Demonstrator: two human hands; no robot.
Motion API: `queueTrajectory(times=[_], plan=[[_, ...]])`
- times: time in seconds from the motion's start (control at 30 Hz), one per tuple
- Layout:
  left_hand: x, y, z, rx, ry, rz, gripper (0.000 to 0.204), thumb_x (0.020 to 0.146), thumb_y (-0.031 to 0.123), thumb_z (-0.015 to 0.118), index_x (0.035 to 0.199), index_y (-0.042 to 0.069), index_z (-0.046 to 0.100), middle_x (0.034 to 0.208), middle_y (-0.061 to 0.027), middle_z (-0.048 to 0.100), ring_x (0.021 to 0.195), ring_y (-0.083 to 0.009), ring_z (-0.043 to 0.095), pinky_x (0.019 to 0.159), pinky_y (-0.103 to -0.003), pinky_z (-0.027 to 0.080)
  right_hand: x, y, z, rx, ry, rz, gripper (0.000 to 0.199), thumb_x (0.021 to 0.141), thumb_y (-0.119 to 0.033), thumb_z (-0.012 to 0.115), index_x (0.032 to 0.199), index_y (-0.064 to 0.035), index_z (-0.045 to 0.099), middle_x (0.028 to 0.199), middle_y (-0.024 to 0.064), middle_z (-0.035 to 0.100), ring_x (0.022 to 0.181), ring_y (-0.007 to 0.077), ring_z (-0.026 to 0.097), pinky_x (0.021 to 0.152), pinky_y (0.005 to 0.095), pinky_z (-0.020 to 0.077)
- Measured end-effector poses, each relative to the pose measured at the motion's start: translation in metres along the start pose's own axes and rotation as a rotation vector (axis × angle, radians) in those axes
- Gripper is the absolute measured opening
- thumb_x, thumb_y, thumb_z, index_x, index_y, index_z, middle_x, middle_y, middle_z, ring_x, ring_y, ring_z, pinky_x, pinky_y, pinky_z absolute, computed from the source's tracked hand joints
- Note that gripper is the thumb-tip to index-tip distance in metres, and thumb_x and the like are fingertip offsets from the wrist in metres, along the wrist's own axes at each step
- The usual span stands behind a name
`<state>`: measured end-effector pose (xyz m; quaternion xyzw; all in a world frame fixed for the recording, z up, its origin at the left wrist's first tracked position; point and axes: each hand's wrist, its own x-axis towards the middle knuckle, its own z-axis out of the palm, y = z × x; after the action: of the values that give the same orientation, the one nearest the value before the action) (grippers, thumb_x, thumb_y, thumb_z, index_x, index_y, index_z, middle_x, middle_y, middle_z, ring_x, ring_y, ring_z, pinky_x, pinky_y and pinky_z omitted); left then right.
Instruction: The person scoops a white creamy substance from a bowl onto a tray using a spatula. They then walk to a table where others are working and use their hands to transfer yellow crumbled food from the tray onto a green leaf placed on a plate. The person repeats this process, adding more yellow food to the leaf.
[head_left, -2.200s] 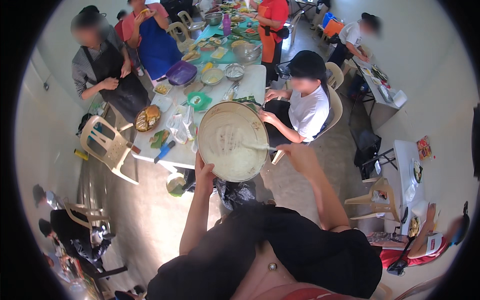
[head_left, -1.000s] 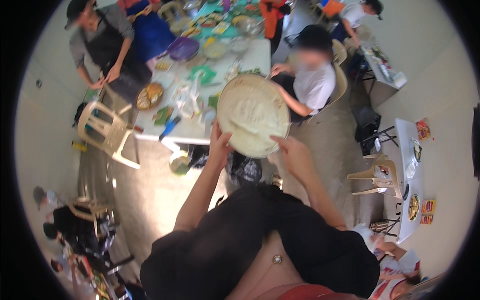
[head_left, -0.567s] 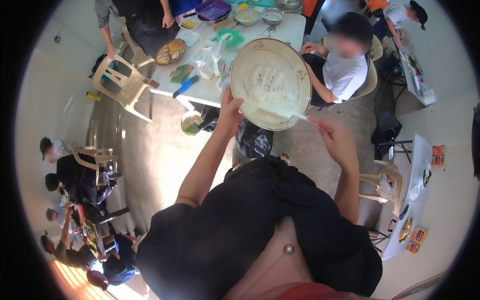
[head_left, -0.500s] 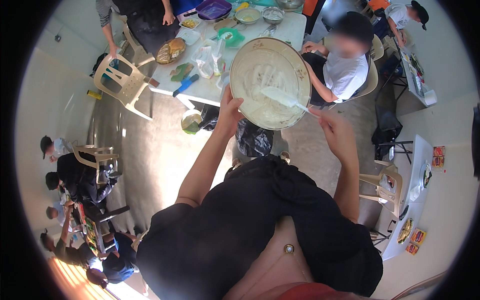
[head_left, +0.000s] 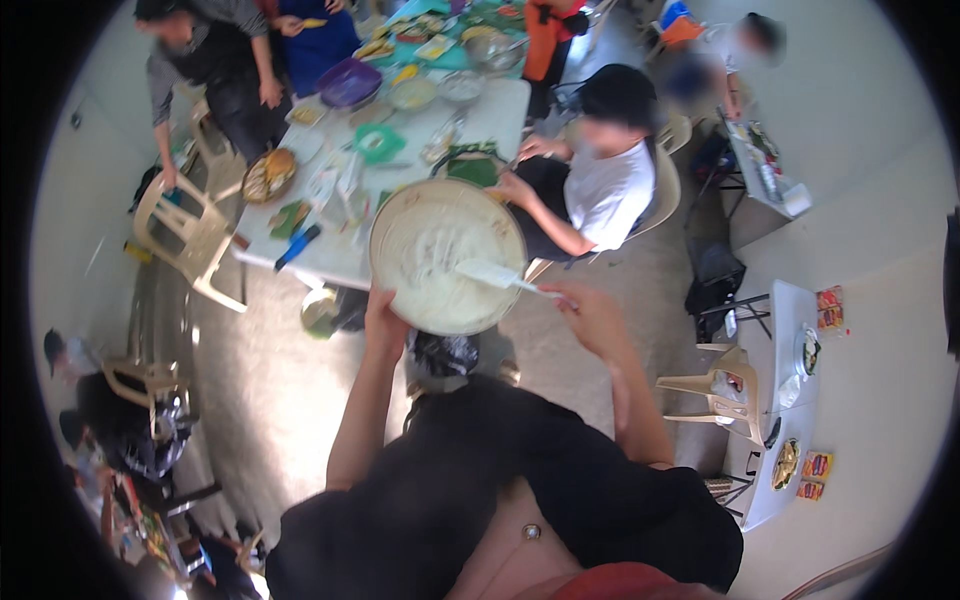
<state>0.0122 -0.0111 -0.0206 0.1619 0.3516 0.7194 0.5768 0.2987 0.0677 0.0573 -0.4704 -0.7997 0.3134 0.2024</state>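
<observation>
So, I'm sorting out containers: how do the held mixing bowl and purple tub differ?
The mixing bowl is cream and round; the purple tub is squarish. The left hand holds the bowl; the tub sits on the white table. Both are open-topped.

Hands of mine: two, my left hand (head_left: pixel 385 318) and my right hand (head_left: pixel 595 322). Big bowl (head_left: pixel 490 206): one; white spatula (head_left: pixel 490 275) over it: one. Beyond the bowl I count one purple basin (head_left: pixel 350 82) and two pale bowls (head_left: pixel 412 106) (both rather blurred); left of it, one blue-handled tool (head_left: pixel 297 247).
</observation>
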Motion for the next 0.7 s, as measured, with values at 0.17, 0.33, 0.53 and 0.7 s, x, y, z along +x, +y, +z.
queueTrajectory(times=[0.17, 0.33, 0.53, 0.7], plan=[[0.002, -0.024, 0.019, 0.034, 0.032, -0.045, 0.063, 0.073, 0.023, 0.049, 0.13, 0.003, 0.029, 0.129, -0.0125, 0.04, 0.119, -0.0284, 0.04, 0.098, -0.042, 0.033, 0.016, 0.013, -0.006, -0.148, -0.146, 0.102, 0.025, 0.081, -0.015, 0.053, 0.106, -0.0171, 0.057, 0.083, 0.0128, 0.062, 0.077, 0.0294, 0.059, 0.066, 0.0385, 0.0448], [0.015, -0.049, 0.023, -0.01, 0.076, -0.098, 0.059, 0.074, 0.023, 0.048, 0.126, -0.002, 0.034, 0.125, -0.0136, 0.045, 0.117, -0.0277, 0.042, 0.097, -0.041, 0.034, 0.022, 0.052, -0.022, -0.048, -0.291, 0.115, 0.03, 0.084, -0.018, 0.051, 0.113, -0.0179, 0.049, 0.083, 0.0102, 0.061, 0.078, 0.0252, 0.059, 0.069, 0.0349, 0.0442], [0.012, -0.065, 0.026, -0.087, 0.073, -0.075, 0.057, 0.074, 0.024, 0.05, 0.123, -0.003, 0.038, 0.122, -0.0146, 0.048, 0.112, -0.0271, 0.046, 0.097, -0.039, 0.034, 0.051, 0.13, -0.054, 0.455, -0.443, 0.163, 0.044, 0.087, -0.029, 0.049, 0.126, -0.0155, 0.033, 0.099, 0.0081, 0.057, 0.086, 0.0174, 0.057, 0.075, 0.032, 0.0437], [0.005, -0.081, 0.021, -0.028, 0.16, -0.084, 0.06, 0.073, 0.026, 0.053, 0.123, -0.004, 0.038, 0.119, -0.0146, 0.05, 0.111, -0.0268, 0.047, 0.096, -0.037, 0.035, 0.073, 0.148, -0.036, 0.762, -0.597, 0.31, 0.061, 0.087, -0.043, 0.046, 0.134, -0.0162, 0.019, 0.12, 0.012, 0.046, 0.095, 0.0225, 0.057, 0.075, 0.0363, 0.048]])
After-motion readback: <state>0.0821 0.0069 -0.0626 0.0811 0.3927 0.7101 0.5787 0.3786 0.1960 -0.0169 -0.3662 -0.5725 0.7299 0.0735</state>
